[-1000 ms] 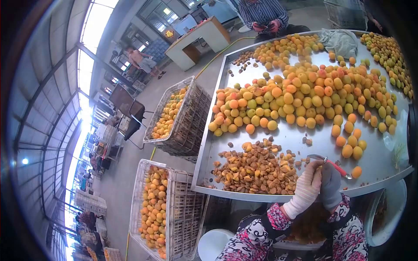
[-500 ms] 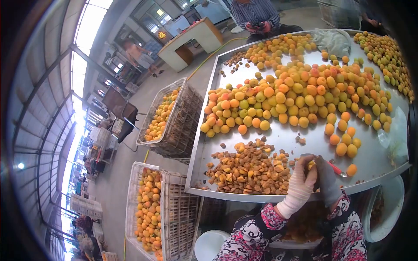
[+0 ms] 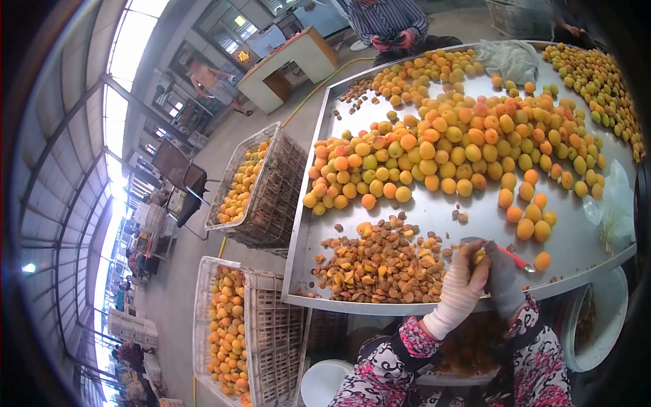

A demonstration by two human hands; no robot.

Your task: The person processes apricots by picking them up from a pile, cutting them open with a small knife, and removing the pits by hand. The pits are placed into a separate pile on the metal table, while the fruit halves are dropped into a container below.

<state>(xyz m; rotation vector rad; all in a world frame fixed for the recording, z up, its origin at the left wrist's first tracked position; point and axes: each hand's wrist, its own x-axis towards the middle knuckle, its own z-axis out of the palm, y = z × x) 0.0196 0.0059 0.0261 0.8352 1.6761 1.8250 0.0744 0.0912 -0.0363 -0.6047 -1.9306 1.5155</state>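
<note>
My left hand (image 3: 462, 281), in a white knit glove, pinches a small piece of apricot (image 3: 479, 256) at the near edge of the steel table (image 3: 434, 210). My right hand (image 3: 503, 281), in a grey glove, presses close beside it and grips a red-handled pitting tool (image 3: 513, 258) whose metal tip points right. Just left of my hands lies a heap of apricot pits and scraps (image 3: 383, 261). A wide spread of whole apricots (image 3: 447, 146) covers the table's middle and far side. Several loose apricots (image 3: 532, 227) lie near the tool.
Wire crates of apricots (image 3: 247, 186) (image 3: 230, 325) stand on the floor to the left. A white bucket (image 3: 600, 325) sits lower right, another (image 3: 325, 383) below the table. A grey cloth (image 3: 508, 57) lies far on the table. A person in a striped shirt (image 3: 390, 20) works opposite.
My hands have come together over the fruit piece; the tool has swung in closer to my left hand. The view has drifted slightly, so the table appears a bit higher and further left.
</note>
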